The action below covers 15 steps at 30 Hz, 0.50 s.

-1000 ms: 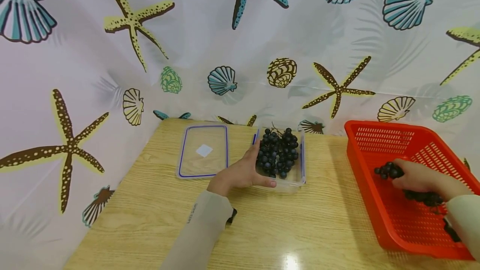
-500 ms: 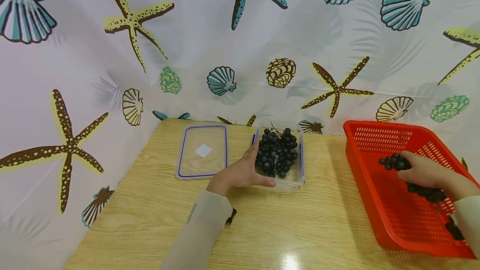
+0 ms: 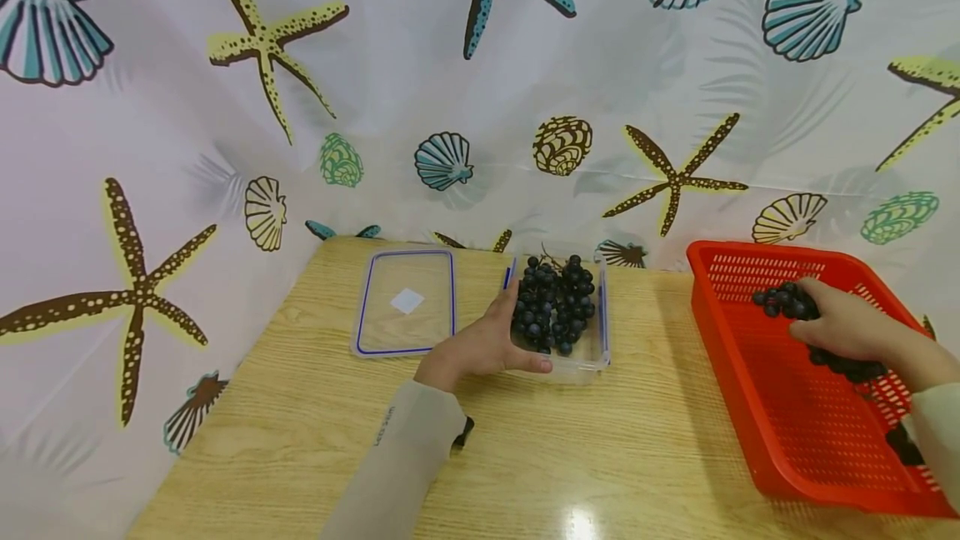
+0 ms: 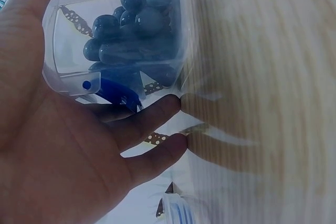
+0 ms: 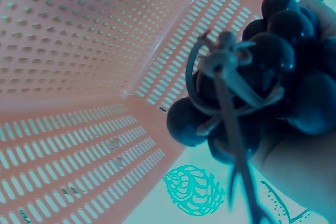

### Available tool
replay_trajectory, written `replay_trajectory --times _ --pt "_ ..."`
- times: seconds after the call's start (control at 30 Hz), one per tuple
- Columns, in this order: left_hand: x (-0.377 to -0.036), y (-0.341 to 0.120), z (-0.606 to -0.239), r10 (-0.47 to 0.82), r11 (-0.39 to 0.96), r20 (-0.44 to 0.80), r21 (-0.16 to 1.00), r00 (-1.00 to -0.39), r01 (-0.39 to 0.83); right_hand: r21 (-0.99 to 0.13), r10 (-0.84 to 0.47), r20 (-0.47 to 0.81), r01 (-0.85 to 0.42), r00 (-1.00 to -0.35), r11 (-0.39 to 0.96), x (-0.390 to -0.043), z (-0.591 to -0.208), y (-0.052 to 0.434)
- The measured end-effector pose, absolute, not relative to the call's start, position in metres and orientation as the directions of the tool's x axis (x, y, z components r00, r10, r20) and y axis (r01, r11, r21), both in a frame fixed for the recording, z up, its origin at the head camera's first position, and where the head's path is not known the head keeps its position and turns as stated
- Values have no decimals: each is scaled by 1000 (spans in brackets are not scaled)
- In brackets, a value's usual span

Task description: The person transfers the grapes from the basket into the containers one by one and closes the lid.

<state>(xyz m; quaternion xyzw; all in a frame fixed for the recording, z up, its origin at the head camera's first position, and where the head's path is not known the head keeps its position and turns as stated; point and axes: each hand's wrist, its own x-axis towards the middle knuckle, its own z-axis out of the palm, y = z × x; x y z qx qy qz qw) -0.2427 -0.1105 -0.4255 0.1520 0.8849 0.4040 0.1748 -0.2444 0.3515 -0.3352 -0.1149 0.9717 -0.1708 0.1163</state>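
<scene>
My right hand (image 3: 847,323) grips a bunch of dark grapes (image 3: 783,300) over the red basket; grapes stick out on both sides of the fingers. In the right wrist view its bare brown stem (image 5: 223,66) stands out from the berries. My left hand (image 3: 476,348) lies against the near left corner of a clear plastic container (image 3: 598,352), the thumb along the front wall. The left wrist view has two fairly straight fingers (image 4: 152,121) reaching down to the tabletop beside it. Two bunches of dark grapes (image 3: 551,307) fill most of the container.
A clear lid with a blue seal (image 3: 408,336) lies flat left of the container. The red perforated basket (image 3: 738,407) stands at the right of the wooden table (image 3: 600,457). Behind hangs a white cloth (image 3: 495,98) printed with shells and starfish.
My right hand has risen from the basket floor with the bunch of grapes, shifting a little toward the back. The left hand and the container have stayed put.
</scene>
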Motion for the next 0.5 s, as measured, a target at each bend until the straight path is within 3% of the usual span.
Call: replay_trajectory --times 0.23,0.5 --pt "-242 -110 -425 413 628 -191 768 -891 127 -297 -251 -178 -191 -952 936 -247 -329 344" --pt "-242 -111 -423 414 628 -191 767 -890 127 -303 -267 -162 -209 -950 930 -244 -320 329"
